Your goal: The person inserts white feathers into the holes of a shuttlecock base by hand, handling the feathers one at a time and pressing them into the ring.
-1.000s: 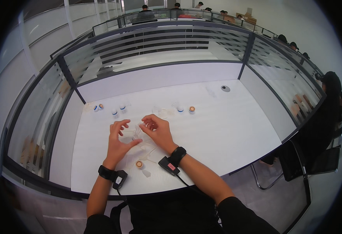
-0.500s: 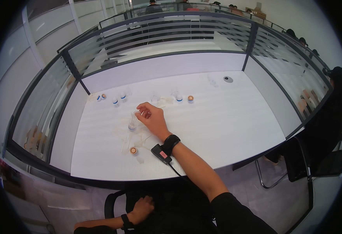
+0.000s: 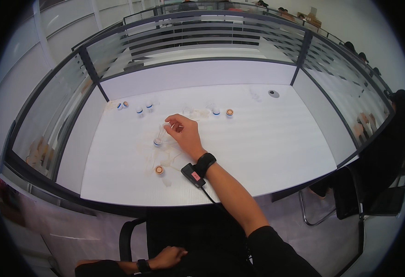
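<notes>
My right hand [image 3: 185,133] hovers over the middle of the white desk, its thumb and fingers curled close together. Something thin and clear seems to be at the fingertips, too faint to make out. Just below them a small clear vial with a blue band [image 3: 157,142] stands on the desk. Nearer to me is a vial with an orange-brown round top [image 3: 159,170]. Clear crumpled film [image 3: 168,159] lies between the two. My left hand [image 3: 169,256] rests low at my lap, fingers loosely curled, holding nothing that I can see.
Small vials [image 3: 140,111] stand at the far left. Another blue-banded vial [image 3: 216,112] and an orange-topped one [image 3: 230,112] sit farther back. Low panels border the desk [image 3: 276,152]. A black wrist device [image 3: 193,175] trails a cable. Someone in black [image 3: 387,147] sits at right.
The whole view has shifted slightly, with the desk items sitting a little higher. My right hand stays over the same vial, fingers still curled. My left hand has turned flatter on my lap.
</notes>
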Motion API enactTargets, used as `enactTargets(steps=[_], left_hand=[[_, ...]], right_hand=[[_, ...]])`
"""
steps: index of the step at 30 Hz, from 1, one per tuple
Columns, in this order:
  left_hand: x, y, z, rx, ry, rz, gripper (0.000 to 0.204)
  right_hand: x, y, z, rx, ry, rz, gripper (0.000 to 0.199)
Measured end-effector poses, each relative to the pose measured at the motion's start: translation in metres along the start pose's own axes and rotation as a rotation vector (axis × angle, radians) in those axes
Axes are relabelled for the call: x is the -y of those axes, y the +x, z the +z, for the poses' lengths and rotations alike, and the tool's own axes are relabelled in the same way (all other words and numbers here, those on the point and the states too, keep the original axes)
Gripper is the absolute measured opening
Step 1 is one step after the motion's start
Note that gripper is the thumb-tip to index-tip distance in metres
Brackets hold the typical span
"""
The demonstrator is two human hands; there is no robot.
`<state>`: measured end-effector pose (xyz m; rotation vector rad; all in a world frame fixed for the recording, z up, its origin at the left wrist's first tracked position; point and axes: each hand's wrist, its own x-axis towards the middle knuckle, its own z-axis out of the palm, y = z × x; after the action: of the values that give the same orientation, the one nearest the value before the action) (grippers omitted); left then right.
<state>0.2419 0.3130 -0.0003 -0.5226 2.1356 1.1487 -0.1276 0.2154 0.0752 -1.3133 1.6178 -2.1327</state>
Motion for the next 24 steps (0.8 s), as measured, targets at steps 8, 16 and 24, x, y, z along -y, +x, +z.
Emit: enactTargets(steps=[8,16,24], left_hand=[[-0.007,-0.014,0.000,-0.098,0.589,-0.012,0.043],[0.003,0.010,0.009,-0.327,0.963,0.325,0.011],[-0.006,0.004,0.000,-0.241,1.016,0.321,0.009]], right_hand=[[-0.004,0.000,-0.006,0.027,-0.030,0.037,0.016],[-0.002,-0.003,-0.004,-0.023,-0.021,-0.005,0.015],[-0.003,-0.002,-0.003,-0.008,-0.037,0.012,0.012]])
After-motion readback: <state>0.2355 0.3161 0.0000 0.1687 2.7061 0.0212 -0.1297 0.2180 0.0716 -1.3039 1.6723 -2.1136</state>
